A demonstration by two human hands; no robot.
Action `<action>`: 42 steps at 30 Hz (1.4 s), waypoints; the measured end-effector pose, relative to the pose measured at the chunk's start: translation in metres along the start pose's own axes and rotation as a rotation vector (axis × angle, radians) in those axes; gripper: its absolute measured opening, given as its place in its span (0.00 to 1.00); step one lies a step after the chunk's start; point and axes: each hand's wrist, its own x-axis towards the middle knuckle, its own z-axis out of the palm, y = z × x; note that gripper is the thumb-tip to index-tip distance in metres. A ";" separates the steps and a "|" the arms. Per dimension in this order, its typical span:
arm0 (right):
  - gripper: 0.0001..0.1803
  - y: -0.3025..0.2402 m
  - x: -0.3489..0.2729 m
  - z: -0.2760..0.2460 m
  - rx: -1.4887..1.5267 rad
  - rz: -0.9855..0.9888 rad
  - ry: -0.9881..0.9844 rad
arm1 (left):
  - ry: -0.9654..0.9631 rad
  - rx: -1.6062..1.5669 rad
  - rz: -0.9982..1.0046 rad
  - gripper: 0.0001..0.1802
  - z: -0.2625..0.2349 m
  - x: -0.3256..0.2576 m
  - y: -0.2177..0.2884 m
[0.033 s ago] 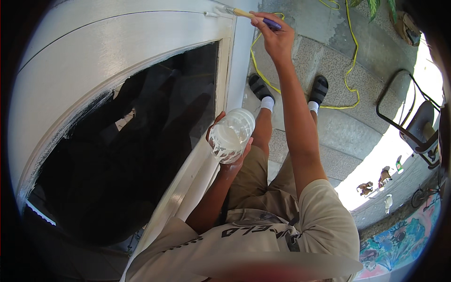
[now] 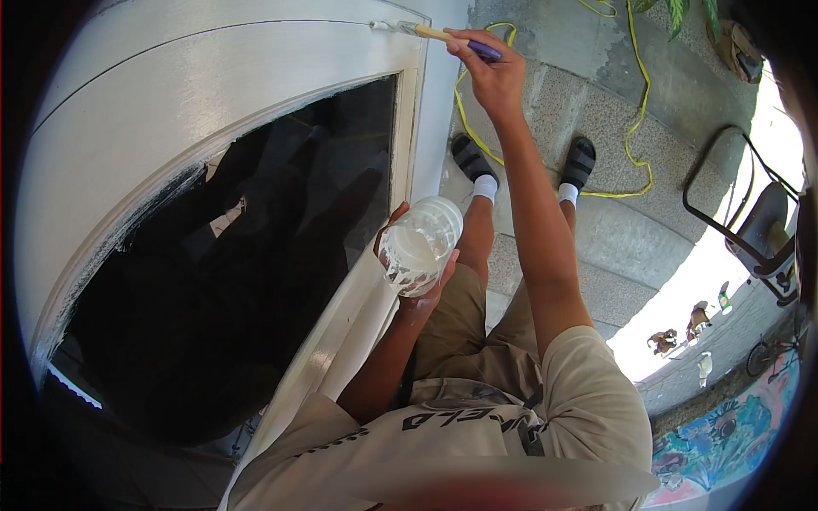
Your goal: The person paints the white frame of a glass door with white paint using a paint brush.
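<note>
My right hand [image 2: 497, 72] grips a paintbrush [image 2: 436, 33] with a wooden and purple handle. The bristles meet the white panel [image 2: 230, 72] near a small white knob-like piece [image 2: 377, 25] above the dark glass pane [image 2: 256, 238]. In my left hand [image 2: 439, 285] is a clear plastic container [image 2: 422, 243] with white paint smeared on its inside. It is tilted and held in front of the pane's frame, at about waist height. My left fingers wrap round its sides.
A yellow cord [image 2: 643, 94] winds over the paved floor [image 2: 613, 230] around my sandalled feet. To the right stands a dark metal-framed chair [image 2: 716, 183]. Leaves [image 2: 677, 17] hang at the top, and a painted colourful surface [image 2: 724, 443] lies at lower right.
The paintbrush and my right hand have shifted slightly left, bringing the bristles against the small white piece. The left hand and container have stayed put.
</note>
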 end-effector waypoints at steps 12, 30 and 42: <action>0.12 0.030 -0.022 0.009 0.650 0.515 0.167 | -0.030 0.043 0.053 0.51 0.004 0.008 0.002; 0.11 0.108 -0.005 -0.027 0.580 0.546 0.292 | -0.001 0.001 0.010 0.52 0.009 0.006 -0.001; 0.11 0.095 -0.021 -0.020 0.503 0.546 0.330 | -0.029 -0.090 -0.051 0.52 0.007 0.001 0.004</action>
